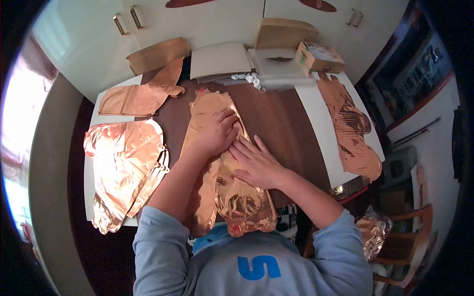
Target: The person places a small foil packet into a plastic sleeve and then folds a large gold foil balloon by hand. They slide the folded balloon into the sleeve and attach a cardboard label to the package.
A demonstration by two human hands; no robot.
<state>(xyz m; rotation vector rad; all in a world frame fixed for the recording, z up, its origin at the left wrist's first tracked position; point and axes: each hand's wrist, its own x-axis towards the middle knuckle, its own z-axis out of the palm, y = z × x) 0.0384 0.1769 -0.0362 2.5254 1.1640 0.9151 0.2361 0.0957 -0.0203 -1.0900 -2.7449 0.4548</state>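
A flat, rose-gold foil balloon (210,106) lies lengthwise on the dark table in front of me, folded into a long strip. Its near end (242,200) is shiny and creased and reaches the table's front edge by my body. My left hand (217,133) rests on the upper middle of the foil, palm down, fingers slightly bent and close together. Just below and right of it, my right hand (257,164) lies flat on the same balloon with fingers stretched out. Its fingertips meet the left hand's. The foil beneath both palms is hidden.
More flat foil balloons lie in a stack (126,163) at left, with another piece (131,98) behind it. A long foil balloon (348,128) lies on white board at right. Behind stand a cardboard stack (222,61), a clear plastic sheet (281,69) and a small box (321,59).
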